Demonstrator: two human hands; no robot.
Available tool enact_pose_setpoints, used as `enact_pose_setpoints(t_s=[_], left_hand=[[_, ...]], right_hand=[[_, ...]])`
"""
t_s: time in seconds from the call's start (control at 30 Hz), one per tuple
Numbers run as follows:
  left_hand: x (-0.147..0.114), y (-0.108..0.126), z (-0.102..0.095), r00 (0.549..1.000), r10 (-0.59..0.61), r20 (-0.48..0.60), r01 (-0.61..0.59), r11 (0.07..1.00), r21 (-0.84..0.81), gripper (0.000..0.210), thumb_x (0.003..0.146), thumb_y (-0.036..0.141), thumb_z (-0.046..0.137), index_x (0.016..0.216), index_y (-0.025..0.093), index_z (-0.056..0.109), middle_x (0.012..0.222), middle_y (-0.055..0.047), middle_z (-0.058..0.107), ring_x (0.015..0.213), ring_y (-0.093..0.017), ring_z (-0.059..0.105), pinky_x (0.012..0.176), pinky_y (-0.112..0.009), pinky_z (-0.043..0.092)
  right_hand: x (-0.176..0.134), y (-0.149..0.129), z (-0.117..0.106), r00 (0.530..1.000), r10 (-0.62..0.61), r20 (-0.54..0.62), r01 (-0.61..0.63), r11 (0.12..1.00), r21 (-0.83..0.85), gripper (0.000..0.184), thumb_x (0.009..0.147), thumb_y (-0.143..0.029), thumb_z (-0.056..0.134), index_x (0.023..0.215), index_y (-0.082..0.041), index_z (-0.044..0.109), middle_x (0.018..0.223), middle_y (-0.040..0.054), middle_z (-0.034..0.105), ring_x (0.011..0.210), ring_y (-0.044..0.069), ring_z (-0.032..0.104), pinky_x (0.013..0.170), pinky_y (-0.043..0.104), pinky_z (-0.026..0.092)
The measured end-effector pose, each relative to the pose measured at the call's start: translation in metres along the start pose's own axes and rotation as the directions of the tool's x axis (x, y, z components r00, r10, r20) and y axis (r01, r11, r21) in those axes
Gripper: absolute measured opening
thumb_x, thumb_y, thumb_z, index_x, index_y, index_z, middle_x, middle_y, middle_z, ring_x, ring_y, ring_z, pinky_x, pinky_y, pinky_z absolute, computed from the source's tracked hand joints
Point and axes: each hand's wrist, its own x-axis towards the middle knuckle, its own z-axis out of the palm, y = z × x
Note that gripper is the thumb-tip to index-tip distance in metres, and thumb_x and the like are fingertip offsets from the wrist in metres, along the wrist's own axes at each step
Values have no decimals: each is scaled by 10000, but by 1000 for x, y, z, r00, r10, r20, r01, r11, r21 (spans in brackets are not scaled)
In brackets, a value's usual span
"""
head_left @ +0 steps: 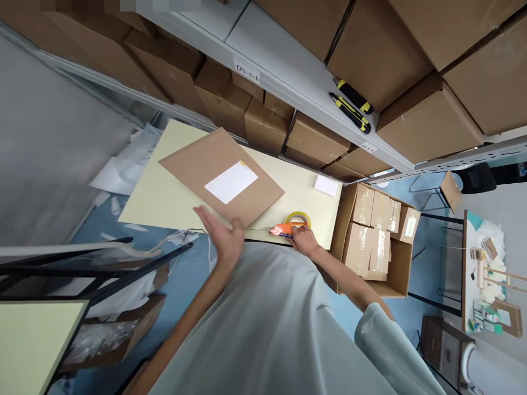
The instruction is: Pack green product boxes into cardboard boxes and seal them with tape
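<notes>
A brown cardboard box [194,160] with a white label [231,181] on its upper face lies at an angle on the pale yellow table [148,203]. My left hand [224,237] is at the box's near edge, fingers stretched out and apart. The thumb is up against the box; I cannot tell if it presses on it. Close to the table's front edge, my right hand [303,241] is closed on an orange tape dispenser [282,229]. A roll of yellow tape [298,215] shows just behind the fingers.
A small white stack [325,185] sits at the table's back right. Right of the table stands an open carton [399,269] with several taped boxes inside. Shelves behind hold cartons and two yellow-black utility knives [353,112]. Another table [37,340] is at lower left.
</notes>
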Motion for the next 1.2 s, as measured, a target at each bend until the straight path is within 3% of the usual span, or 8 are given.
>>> enact_pose_setpoints(t_s=[0.07, 0.2, 0.37, 0.57, 0.8, 0.97, 1.1, 1.2], left_hand=[[15, 31, 14, 993, 111, -35, -107, 989, 102, 877, 1027, 357, 646, 1812, 250, 269, 1929, -170, 133, 1797, -399, -20, 1442, -698, 32], [57, 77, 64, 928, 292, 233, -322, 942, 100, 597, 1055, 410, 633, 1634, 268, 610, 1890, -118, 310, 1794, -412, 90, 1429, -724, -18], [66, 68, 87, 908, 306, 287, -347, 932, 104, 460, 1076, 436, 616, 1463, 222, 739, 1848, -139, 401, 1782, -421, 168, 1430, -719, -14], [66, 56, 79, 879, 335, 339, -385, 918, 91, 490, 1054, 527, 669, 1434, 230, 755, 1826, -143, 443, 1777, -449, 165, 1424, -738, 16], [59, 49, 74, 825, 399, 401, -453, 891, 45, 469, 1032, 509, 693, 1403, 238, 786, 1796, -145, 490, 1763, -472, 205, 1425, -748, 54], [38, 40, 60, 692, 474, 545, -555, 832, -18, 412, 1011, 491, 701, 1335, 273, 833, 1729, -131, 580, 1727, -456, 328, 1434, -712, 153], [25, 31, 33, 580, 487, 653, -623, 781, -30, 420, 1012, 515, 663, 1306, 279, 848, 1699, -127, 612, 1704, -440, 386, 1425, -693, 236], [18, 24, 5, 540, 485, 688, -661, 751, -10, 395, 1022, 496, 618, 1253, 285, 859, 1662, -104, 653, 1685, -407, 432, 1415, -676, 288]], right_hand=[[2, -7, 1, 1000, -4, 11, 4, 1000, 3, 436, 1197, -501, 503, 1316, -106, 643, 1140, 209, 834, 1077, 320, 793, 1079, 400, 544], [2, -6, 1, 1000, 8, 9, -8, 1000, -22, 433, 1203, -485, 480, 1353, -102, 615, 1164, 218, 835, 1095, 334, 796, 1102, 417, 526], [-4, 1, 3, 1000, -11, 23, 12, 999, -36, 404, 1206, -460, 474, 1341, -104, 609, 1159, 212, 830, 1090, 325, 792, 1126, 398, 498], [-28, 15, 5, 997, -28, 73, 30, 999, -30, 427, 1192, -489, 499, 1348, -114, 631, 1150, 206, 833, 1103, 332, 781, 1126, 389, 500], [-73, 93, -15, 985, 159, 64, -152, 983, -98, 408, 1161, -451, 564, 1355, -100, 635, 1133, 275, 830, 1083, 396, 781, 1087, 447, 526], [-35, 111, -34, 991, 135, -16, -136, 983, -127, 418, 1189, -443, 502, 1400, -98, 610, 1211, 268, 818, 1132, 385, 753, 1148, 461, 484], [11, 91, -40, 997, -10, -81, -4, 985, -171, 359, 1199, -347, 467, 1371, -73, 623, 1205, 253, 814, 1149, 373, 741, 1158, 464, 474], [28, 68, -34, 992, -95, -85, 80, 982, -169, 253, 1177, -193, 461, 1323, -87, 639, 1183, 217, 821, 1129, 337, 747, 1164, 439, 469]])
